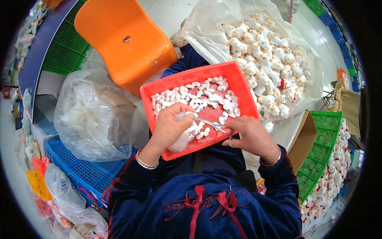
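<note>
A red plastic tray (248,93) rests on my lap, tilted a little, with many small white plush pieces (175,95) scattered in it. Above its near half, my left hand (171,123) pinches one small white piece (192,115) between thumb and fingers. White stuffing fluff (181,140) lies under that hand in the tray's near left corner. My right hand (248,135) grips slim silver forceps (211,123) by the handles. Their tip reaches the piece at my left fingertips; whether it is inside the piece I cannot tell.
An orange plastic stool (119,36) stands ahead on the left. Beside it sits a clear bag of white stuffing (85,115), near a blue crate (87,169). A large clear bag (203,24) of white plush toys (266,59) lies ahead right. A green crate (320,151) stands right.
</note>
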`<state>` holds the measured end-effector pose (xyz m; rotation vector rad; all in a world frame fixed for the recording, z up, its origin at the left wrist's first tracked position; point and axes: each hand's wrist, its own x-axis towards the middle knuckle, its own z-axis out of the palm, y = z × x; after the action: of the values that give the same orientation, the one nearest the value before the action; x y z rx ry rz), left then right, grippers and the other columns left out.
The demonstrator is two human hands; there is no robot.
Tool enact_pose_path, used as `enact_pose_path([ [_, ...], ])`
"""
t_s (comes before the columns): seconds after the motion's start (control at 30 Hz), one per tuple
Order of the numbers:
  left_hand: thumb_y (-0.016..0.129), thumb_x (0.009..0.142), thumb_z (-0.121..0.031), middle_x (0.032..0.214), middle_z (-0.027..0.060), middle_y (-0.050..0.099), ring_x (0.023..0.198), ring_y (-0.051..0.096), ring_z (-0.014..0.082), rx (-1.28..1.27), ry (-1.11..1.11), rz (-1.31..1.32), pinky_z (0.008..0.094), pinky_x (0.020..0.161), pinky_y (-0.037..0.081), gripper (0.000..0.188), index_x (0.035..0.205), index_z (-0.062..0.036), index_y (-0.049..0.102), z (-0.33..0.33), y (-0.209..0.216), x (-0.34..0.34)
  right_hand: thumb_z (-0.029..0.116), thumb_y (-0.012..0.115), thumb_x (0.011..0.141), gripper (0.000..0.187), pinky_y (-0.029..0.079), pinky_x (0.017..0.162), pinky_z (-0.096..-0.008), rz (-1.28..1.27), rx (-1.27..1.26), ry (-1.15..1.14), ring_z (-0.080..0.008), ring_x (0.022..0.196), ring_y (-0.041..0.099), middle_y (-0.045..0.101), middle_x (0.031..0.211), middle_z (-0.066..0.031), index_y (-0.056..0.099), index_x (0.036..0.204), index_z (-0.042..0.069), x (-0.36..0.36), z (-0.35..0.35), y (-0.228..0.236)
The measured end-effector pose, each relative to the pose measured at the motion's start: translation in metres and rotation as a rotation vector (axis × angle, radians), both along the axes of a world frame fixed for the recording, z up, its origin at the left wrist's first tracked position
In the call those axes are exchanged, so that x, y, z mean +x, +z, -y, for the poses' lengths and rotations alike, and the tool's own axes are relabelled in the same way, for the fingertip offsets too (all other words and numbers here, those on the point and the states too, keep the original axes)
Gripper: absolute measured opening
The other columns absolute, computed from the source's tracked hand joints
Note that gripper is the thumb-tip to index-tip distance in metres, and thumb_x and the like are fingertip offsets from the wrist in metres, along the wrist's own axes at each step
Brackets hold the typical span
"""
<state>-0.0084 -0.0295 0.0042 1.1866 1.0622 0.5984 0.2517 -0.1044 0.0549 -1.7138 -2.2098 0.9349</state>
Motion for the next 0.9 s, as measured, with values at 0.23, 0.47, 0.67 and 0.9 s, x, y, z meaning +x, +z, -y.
enact_pose_path([
  [0.23,0.068,0.094,-0.011,0.081,-0.0051,0.061,0.072,0.053,0.0019,0.169,0.096,-0.103,0.0193,0.067,0.043,0.021,0.113,-0.0012,0.07,-0.022,-0.001,-0.011,0.019,0.082,0.068,0.035,0.049,0.083,-0.0425,0.511,0.087,-0.041,-0.032,0.101,0.058,0.064,0.095,-0.0125,0.068,0.096,0.004,0.056,-0.013,0.013],
  [0.47,0.066,0.097,-0.012,0.08,-0.0065,0.058,0.069,0.049,0.0014,0.067,0.012,0.018,0.0187,0.063,0.04,0.022,0.116,-0.0004,0.069,-0.017,-0.005,-0.004,0.015,0.08,0.069,0.024,0.046,0.086,-0.041,0.638,0.025,0.163,-0.0293,0.103,0.057,0.063,0.095,-0.01,0.07,0.088,0.007,0.029,-0.047,-0.019],
  [0.67,0.064,0.098,-0.011,0.079,-0.0066,0.057,0.069,0.048,0.0018,0.02,0.014,0.064,0.0189,0.064,0.039,0.02,0.113,0.0005,0.069,-0.018,-0.003,-0.008,0.015,0.076,0.069,0.016,0.048,0.081,-0.044,0.625,-0.165,0.245,-0.0308,0.098,0.061,0.065,0.088,-0.0106,0.069,0.08,0.006,0.029,-0.055,-0.043],
  [0.9,0.062,0.099,-0.01,0.079,-0.0053,0.057,0.072,0.049,0.003,-0.025,-0.03,0.105,0.0198,0.066,0.041,0.02,0.114,0.0019,0.068,-0.019,-0.009,-0.001,0.016,0.076,0.067,0.018,0.05,0.077,-0.0461,0.623,0.094,0.136,-0.0319,0.084,0.065,0.066,0.079,-0.0103,0.071,0.081,0.006,0.038,-0.044,-0.049],
])
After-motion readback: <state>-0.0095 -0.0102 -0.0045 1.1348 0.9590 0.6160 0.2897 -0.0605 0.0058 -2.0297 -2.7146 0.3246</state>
